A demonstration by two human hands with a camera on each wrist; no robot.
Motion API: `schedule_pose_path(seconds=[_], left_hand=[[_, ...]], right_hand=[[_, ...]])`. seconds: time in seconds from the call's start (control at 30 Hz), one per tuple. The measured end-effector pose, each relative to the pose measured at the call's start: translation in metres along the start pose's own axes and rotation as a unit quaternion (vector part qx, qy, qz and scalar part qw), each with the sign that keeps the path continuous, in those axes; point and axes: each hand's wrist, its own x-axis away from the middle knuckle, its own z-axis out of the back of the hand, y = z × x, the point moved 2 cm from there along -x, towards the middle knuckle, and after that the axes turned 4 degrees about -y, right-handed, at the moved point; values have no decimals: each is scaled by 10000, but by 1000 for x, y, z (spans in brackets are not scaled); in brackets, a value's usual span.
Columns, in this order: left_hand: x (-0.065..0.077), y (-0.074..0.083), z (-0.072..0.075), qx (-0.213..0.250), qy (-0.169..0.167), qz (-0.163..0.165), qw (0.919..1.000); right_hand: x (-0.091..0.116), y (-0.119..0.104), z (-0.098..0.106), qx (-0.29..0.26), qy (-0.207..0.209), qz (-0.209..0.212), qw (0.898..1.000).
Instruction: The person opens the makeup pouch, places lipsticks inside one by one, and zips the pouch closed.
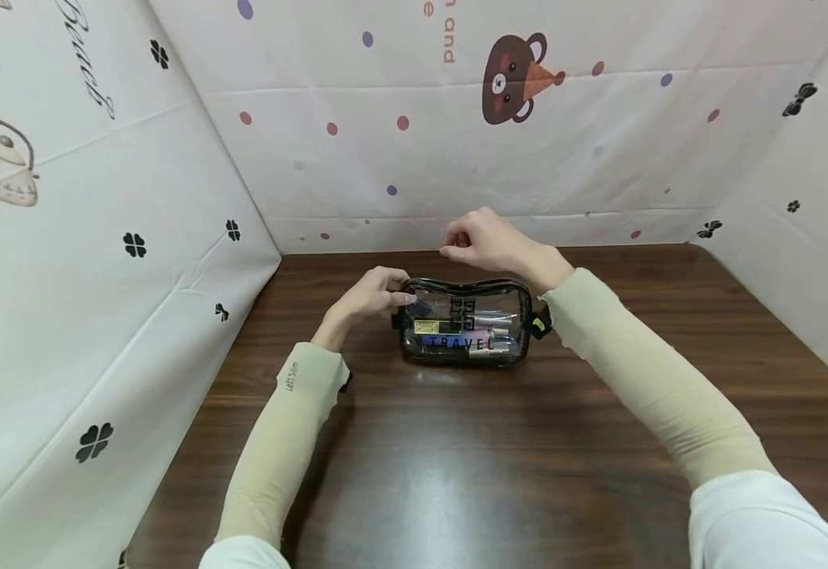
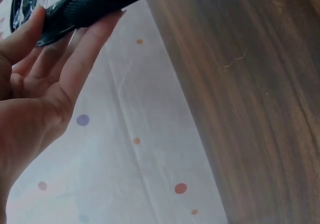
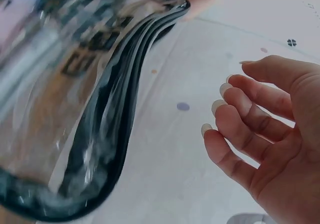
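Note:
A clear toiletry pouch (image 1: 465, 322) with black piping and the word TRAVEL stands upright on the table. Through its front show several pens or tubes and a yellow-labelled item. My left hand (image 1: 374, 294) grips its upper left corner, thumb in front and fingers behind. In the left wrist view the pouch's dark edge (image 2: 80, 9) lies between the thumb and fingers. Just behind and above the pouch's top right, my right hand (image 1: 488, 239) hangs with loosely curled fingers and holds nothing. The right wrist view shows these fingers (image 3: 240, 119) apart from the pouch's zipped edge (image 3: 125, 84).
The brown wooden table (image 1: 414, 474) stretches out in front of the pouch. Printed white cloth (image 1: 385, 158) hangs behind it and along both sides. A black side tab with a yellow mark (image 1: 541, 322) sticks out at the pouch's right end.

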Motion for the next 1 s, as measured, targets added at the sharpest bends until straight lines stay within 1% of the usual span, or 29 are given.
schedule_pose_path(seconds=[0.1, 0.17, 0.33, 0.43, 0.5, 0.53, 0.6, 0.67, 0.73, 0.8, 0.9, 0.93, 1.0], left_hand=[[1, 0, 1, 354, -112, 130, 9992], [1, -3, 0, 680, -251, 214, 9971], [-1, -20, -2, 1348, -434, 576, 9882], [-5, -30, -6, 1392, -359, 877, 9857], [-9, -36, -8, 1209, -193, 1105, 9863], [-12, -38, -9, 1024, -89, 1209, 9873], [-17, -39, -11, 551, 113, 1354, 9892], [-22, -40, -14, -24, 330, 1416, 9894], [-25, -40, -16, -596, 499, 1444, 9865], [-27, -41, -18, -994, 625, 1450, 9824], [-27, -39, -18, -1540, 800, 1462, 9739], [-26, -37, -16, -1666, 884, 1401, 9720], [-26, -29, -12, -1912, 1153, 1172, 9677]], right_hand=[[6, 6, 4, -69, 110, 25, 9999], [9, 9, 5, -58, 161, 29, 9998], [17, 18, 4, 46, 227, -112, 9997], [19, 22, 2, 104, 249, -169, 9995], [20, 24, 1, 131, 271, -142, 9994], [20, 25, 0, 123, 282, -126, 9994], [18, 26, -3, 101, 311, -102, 9994], [17, 25, -7, 84, 343, -143, 9993], [15, 23, -12, 41, 335, -208, 9992], [14, 20, -18, 8, 336, -249, 9991], [11, 16, -25, -64, 380, -277, 9989], [10, 15, -26, -64, 423, -287, 9987], [7, 13, -27, 39, 536, -337, 9980]])
